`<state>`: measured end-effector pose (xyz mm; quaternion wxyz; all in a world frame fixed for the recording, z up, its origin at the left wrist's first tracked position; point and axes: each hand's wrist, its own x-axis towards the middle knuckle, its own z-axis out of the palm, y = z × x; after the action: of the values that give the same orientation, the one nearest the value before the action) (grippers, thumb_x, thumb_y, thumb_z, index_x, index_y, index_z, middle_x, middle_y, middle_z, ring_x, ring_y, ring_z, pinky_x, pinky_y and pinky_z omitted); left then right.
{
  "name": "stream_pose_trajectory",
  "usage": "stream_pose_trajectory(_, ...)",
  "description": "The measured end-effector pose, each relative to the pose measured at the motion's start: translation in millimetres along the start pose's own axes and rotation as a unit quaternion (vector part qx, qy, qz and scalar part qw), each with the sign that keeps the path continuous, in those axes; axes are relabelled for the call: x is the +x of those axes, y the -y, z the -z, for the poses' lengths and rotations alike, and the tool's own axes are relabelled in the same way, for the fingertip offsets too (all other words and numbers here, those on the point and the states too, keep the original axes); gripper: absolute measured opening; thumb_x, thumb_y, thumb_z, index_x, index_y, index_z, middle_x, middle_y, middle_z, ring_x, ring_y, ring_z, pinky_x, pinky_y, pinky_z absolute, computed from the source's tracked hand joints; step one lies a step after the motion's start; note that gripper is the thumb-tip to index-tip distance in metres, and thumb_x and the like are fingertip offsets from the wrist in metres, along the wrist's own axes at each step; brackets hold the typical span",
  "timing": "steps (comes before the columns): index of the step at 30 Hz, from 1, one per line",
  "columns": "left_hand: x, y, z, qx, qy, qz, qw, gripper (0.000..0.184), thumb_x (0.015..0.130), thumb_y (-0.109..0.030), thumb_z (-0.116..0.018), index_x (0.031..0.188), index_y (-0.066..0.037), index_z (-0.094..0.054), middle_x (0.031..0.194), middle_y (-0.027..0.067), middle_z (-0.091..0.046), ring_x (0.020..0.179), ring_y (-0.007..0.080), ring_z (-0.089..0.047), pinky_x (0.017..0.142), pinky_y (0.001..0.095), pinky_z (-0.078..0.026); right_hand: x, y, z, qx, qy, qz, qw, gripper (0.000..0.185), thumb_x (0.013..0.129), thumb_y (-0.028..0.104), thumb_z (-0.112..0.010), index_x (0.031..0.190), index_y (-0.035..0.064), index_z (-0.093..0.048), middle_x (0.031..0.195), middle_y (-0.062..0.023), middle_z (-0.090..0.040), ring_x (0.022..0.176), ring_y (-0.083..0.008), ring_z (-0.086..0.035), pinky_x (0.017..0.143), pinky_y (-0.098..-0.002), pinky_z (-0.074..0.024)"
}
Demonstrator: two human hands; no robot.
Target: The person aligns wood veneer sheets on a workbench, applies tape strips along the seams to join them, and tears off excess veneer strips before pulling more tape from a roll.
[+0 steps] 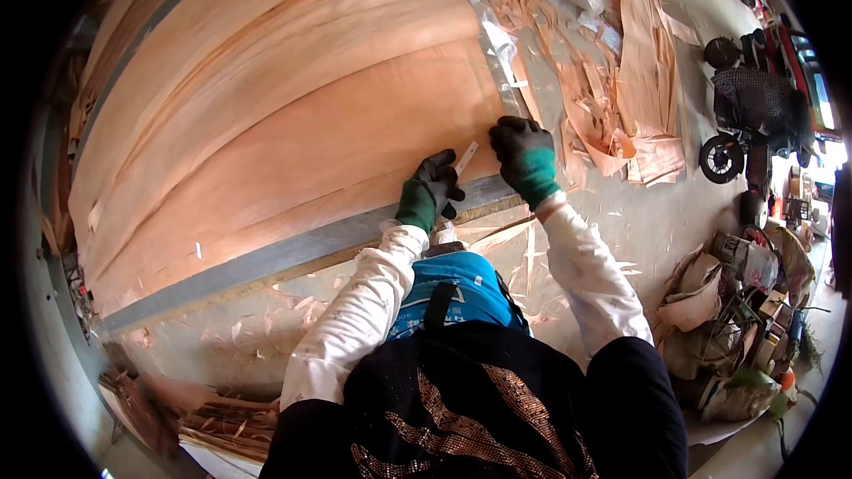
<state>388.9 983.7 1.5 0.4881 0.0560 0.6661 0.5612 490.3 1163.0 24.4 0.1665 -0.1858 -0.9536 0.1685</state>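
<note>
Left hand (432, 184) at 12 o'clock, fingers bent beside a white strip (468, 156); right hand (525, 151) at 2 o'clock, curled fist-like at the edge of the wood sheet (355, 137); whether either grips anything, cannot tell. Wood sheet spreads toward 11 o'clock; step in hand looks like edge work, next move probably calling for light, flat pressure.

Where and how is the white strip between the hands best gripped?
Probably pinch the white strip by its upper end, coming from beside the right hand. It is narrow and slants up toward that side, this end free, with its lower end close to the left hand.
</note>
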Motion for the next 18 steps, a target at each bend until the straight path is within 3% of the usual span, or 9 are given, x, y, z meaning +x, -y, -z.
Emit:
stream_pose_trajectory(5, -6, -9, -5, -0.001, -0.004, 0.002, 1.000, 0.039, 0.091, -0.005, -0.050, 0.129, -0.009, -0.052, 0.108, 0.0129, -0.065, 0.067, 0.0188, -0.067, 0.047, 0.0317, -0.052, -36, 32, -23, -0.125, -0.011, 0.120, 0.985, 0.043, 0.079, 0.016, -0.058, 0.121, 0.0097, -0.060, 0.127, -0.0104, -0.055, 0.120, -0.0286, -0.051, 0.092, -0.0441, -0.0440)
stream_pose_trajectory(6, -11, 0, 2, 0.138, -0.007, -0.086, 0.987, 0.037, 0.091, -0.013, -0.055, 0.128, -0.010, -0.052, 0.098, 0.0171, -0.068, 0.067, 0.0266, -0.068, 0.056, 0.0403, -0.054, -45, 28, -43, -0.141, -0.022, 0.138, 0.980, 0.044, 0.080, 0.018, -0.059, 0.123, 0.0083, -0.059, 0.130, -0.0112, -0.054, 0.123, -0.0285, -0.049, 0.095, -0.0446, -0.0423)
stream_pose_trajectory(8, -7, 16, 9, 0.484, -0.085, -0.171, 0.854, 0.033, 0.090, -0.024, -0.060, 0.120, -0.011, -0.057, 0.086, 0.0207, -0.068, 0.072, 0.0360, -0.067, 0.065, 0.0462, -0.052, -47, 29, -58, -0.161, 0.014, 0.092, 0.983, 0.047, 0.080, 0.022, -0.060, 0.125, 0.0073, -0.057, 0.133, -0.0120, -0.052, 0.125, -0.0291, -0.047, 0.097, -0.0443, -0.0409)
stream_pose_trajectory(12, -26, 3, 72, 0.534, -0.123, -0.201, 0.812, 0.021, 0.088, -0.027, -0.061, 0.097, -0.009, -0.061, 0.072, 0.0198, -0.064, 0.068, 0.0402, -0.063, 0.061, 0.0484, -0.050, -43, 36, -52, -0.215, 0.034, 0.105, 0.970, 0.045, 0.081, 0.021, -0.059, 0.124, 0.0080, -0.057, 0.132, -0.0104, -0.053, 0.124, -0.0283, -0.047, 0.094, -0.0435, -0.0425)
stream_pose_trajectory(13, -37, 7, 99, 0.486, -0.125, -0.217, 0.837, 0.020, 0.087, -0.024, -0.061, 0.096, -0.007, -0.061, 0.067, 0.0155, -0.064, 0.059, 0.0307, -0.064, 0.052, 0.0425, -0.049, -42, 36, -51, -0.212, 0.033, 0.112, 0.970, 0.044, 0.081, 0.021, -0.058, 0.124, 0.0083, -0.058, 0.131, -0.0103, -0.053, 0.123, -0.0283, -0.047, 0.094, -0.0435, -0.0428)
stream_pose_trajectory(14, -61, -1, 119, 0.286, -0.104, -0.157, 0.939, 0.018, 0.086, -0.018, -0.060, 0.098, -0.004, -0.062, 0.067, 0.0090, -0.064, 0.056, 0.0182, -0.063, 0.044, 0.0329, -0.045, -41, 35, -49, -0.208, 0.032, 0.119, 0.970, 0.043, 0.082, 0.021, -0.058, 0.123, 0.0086, -0.058, 0.131, -0.0101, -0.053, 0.123, -0.0283, -0.047, 0.094, -0.0435, -0.0431)
stream_pose_trajectory(15, -81, -18, 131, 0.073, -0.117, 0.002, 0.990, 0.018, 0.087, -0.013, -0.058, 0.102, -0.004, -0.062, 0.069, 0.0039, -0.065, 0.055, 0.0118, -0.060, 0.039, 0.0259, -0.042, -42, 35, -44, -0.202, 0.045, 0.121, 0.971, 0.045, 0.081, 0.022, -0.060, 0.124, 0.0096, -0.057, 0.131, -0.0098, -0.052, 0.123, -0.0287, -0.047, 0.095, -0.0446, -0.0417)
stream_pose_trajectory(16, -87, -7, 147, -0.114, -0.168, 0.046, 0.978, 0.020, 0.088, -0.013, -0.056, 0.105, -0.004, -0.062, 0.074, 0.0056, -0.066, 0.055, 0.0125, -0.061, 0.038, 0.0256, -0.042, -36, 42, -29, -0.220, 0.084, 0.129, 0.963, 0.047, 0.081, 0.017, -0.059, 0.127, 0.0106, -0.055, 0.131, -0.0099, -0.052, 0.123, -0.0290, -0.047, 0.097, -0.0453, -0.0400)
stream_pose_trajectory(18, -93, 14, 170, -0.006, -0.249, 0.035, 0.968, 0.024, 0.094, -0.028, -0.056, 0.106, -0.008, -0.064, 0.068, 0.0079, -0.066, 0.045, 0.0135, -0.057, 0.036, 0.0256, -0.039, -21, 66, -5, -0.186, 0.176, 0.058, 0.965, 0.053, 0.078, 0.009, -0.055, 0.130, 0.0108, -0.052, 0.131, -0.0099, -0.052, 0.123, -0.0282, -0.047, 0.098, -0.0456, -0.0389)
